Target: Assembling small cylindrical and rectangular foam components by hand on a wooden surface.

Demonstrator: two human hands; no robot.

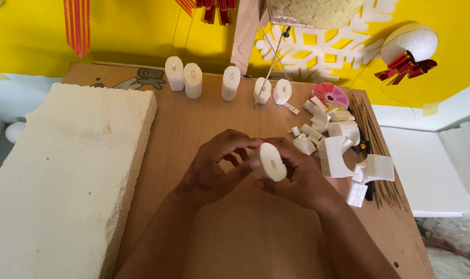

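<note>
White foam cylinder with a slotted end (271, 161) sits pinched between right hand (297, 178) and left hand (214, 168) above the wooden bench (193, 124). Judged: trimming inspection; turning it calls for light fingertip pressure.

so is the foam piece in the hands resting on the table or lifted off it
Lifted: both hands, left hand and right hand, hold the foam cylinder above the wooden table.

Centre of frame: left hand (214, 165) and right hand (297, 178) together grip a white foam disc (272, 161) with a small central slot. Left: large foam slab (64, 175) on the wooden table (193, 119). Upper centre: five foam cylinders (193, 80). Right: foam offcuts (336, 155) beside thin sticks (374, 139).
</note>
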